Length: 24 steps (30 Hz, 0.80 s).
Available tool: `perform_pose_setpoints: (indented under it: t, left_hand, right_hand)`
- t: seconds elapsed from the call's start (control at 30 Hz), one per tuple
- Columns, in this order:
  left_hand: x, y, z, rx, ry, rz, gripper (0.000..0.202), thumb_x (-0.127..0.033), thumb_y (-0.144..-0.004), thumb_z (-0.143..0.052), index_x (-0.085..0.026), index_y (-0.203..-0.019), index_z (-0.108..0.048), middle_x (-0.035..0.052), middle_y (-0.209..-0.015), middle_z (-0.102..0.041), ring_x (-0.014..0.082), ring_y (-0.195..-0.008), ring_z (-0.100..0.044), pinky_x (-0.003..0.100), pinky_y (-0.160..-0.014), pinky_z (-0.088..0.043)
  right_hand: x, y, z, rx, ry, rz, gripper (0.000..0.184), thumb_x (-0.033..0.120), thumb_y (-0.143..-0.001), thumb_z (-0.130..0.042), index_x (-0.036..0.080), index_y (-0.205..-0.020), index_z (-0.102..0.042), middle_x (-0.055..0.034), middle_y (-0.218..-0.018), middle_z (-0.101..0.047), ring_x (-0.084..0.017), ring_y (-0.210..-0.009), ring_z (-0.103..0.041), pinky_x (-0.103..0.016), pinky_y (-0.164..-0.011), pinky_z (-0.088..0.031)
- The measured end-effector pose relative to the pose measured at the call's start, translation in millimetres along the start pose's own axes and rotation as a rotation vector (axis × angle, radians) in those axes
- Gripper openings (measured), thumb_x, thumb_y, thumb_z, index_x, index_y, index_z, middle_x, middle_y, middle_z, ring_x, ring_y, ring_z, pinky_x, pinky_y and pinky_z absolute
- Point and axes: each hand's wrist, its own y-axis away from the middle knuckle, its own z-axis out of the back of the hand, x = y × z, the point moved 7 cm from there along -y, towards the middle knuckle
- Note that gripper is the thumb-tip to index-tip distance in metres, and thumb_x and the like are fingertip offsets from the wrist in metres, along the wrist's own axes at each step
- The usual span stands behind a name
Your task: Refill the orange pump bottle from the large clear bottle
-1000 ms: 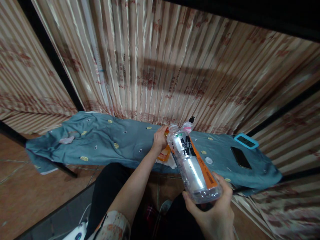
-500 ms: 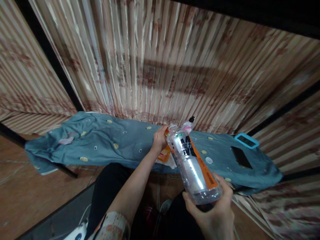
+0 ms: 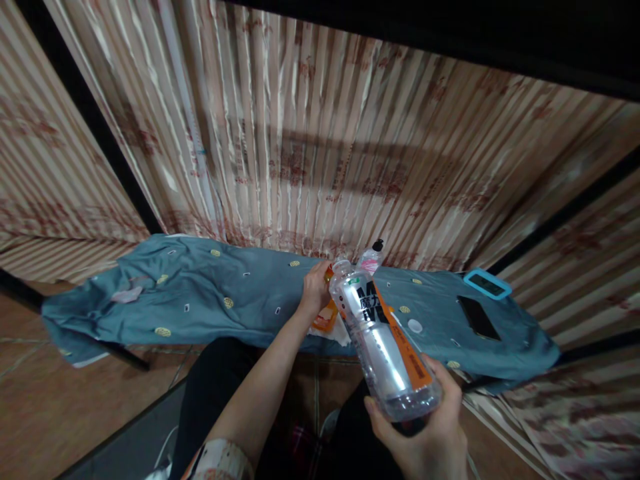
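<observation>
My right hand [image 3: 425, 420] grips a clear plastic drink bottle [image 3: 383, 340] near its base. The bottle has a silver, black and orange label and tilts with its uncapped neck pointing away to the upper left. Beside that neck, my left hand [image 3: 315, 290] is closed around the upper part of an orange container [image 3: 326, 319]. Much of the container is hidden by my hand and the bottle. White tissue [image 3: 341, 331] lies under it on the blue-grey patterned cloth [image 3: 265, 277]. Just behind the bottle stands a clear pump bottle [image 3: 371, 259] with a black top.
At the right of the cloth lie a black phone [image 3: 479, 318] and a blue-framed device [image 3: 487, 283]. A small white disc [image 3: 415, 325] is nearer. A pinkish scrap [image 3: 127, 295] lies at the left. Striped curtains [image 3: 300, 133] hang behind, with dark poles [image 3: 95, 127] at the sides.
The view has shifted slightly, so the cloth and its things sit a little lower and further left. Both hands keep their holds, and the pump bottle shows more clearly.
</observation>
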Motion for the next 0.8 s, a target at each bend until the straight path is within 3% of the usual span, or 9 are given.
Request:
perform_pose_setpoints:
  t: [0.4, 0.57, 0.73, 0.8]
  left_hand:
    - [1.1, 1.9, 0.4, -0.042, 0.01, -0.057, 0.013, -0.017, -0.089, -0.064, -0.019, -0.1, -0.07, 0.006, -0.096, -0.074, 0.0207, -0.092, -0.069, 0.031, -0.084, -0.055]
    - [1.9, 1.4, 0.3, -0.03, 0.007, -0.077, 0.013, -0.016, -0.088, -0.064, -0.019, -0.099, -0.069, 0.0062, -0.097, -0.074, 0.0208, -0.092, -0.069, 0.031, -0.084, -0.055]
    - [0.7, 3.0, 1.2, -0.054, 0.026, -0.123, 0.013, -0.015, -0.088, -0.063, -0.018, -0.1, -0.068, 0.0076, -0.097, -0.074, 0.0218, -0.091, -0.069, 0.032, -0.083, -0.055]
    - [1.1, 3.9, 1.5, -0.072, 0.035, -0.128, 0.015, -0.014, -0.087, -0.065, -0.018, -0.101, -0.067, 0.0072, -0.098, -0.074, 0.0216, -0.092, -0.069, 0.032, -0.084, -0.055]
  right_hand:
    - [-8.2, -1.4, -2.6, 0.016, -0.002, -0.045, 0.099, 0.063, -0.051, -0.075, 0.021, -0.136, -0.047, -0.0117, -0.111, -0.071, -0.027, -0.076, -0.072, -0.036, -0.063, -0.057]
    - [-7.4, -1.3, -2.9, 0.011, 0.004, -0.052, 0.096, 0.062, -0.052, -0.075, 0.021, -0.134, -0.049, -0.0099, -0.106, -0.072, -0.026, -0.077, -0.072, -0.033, -0.062, -0.056]
    - [-8.0, -2.2, -4.2, -0.015, 0.023, 0.071, 0.097, 0.064, -0.055, -0.073, 0.018, -0.136, -0.046, -0.0161, -0.124, -0.066, -0.033, -0.1, -0.07, -0.038, -0.073, -0.057]
    - [-10.2, -1.4, -4.7, -0.031, 0.038, 0.097, 0.097, 0.064, -0.057, -0.073, 0.018, -0.138, -0.045, -0.0169, -0.127, -0.065, -0.033, -0.1, -0.07, -0.04, -0.073, -0.056]
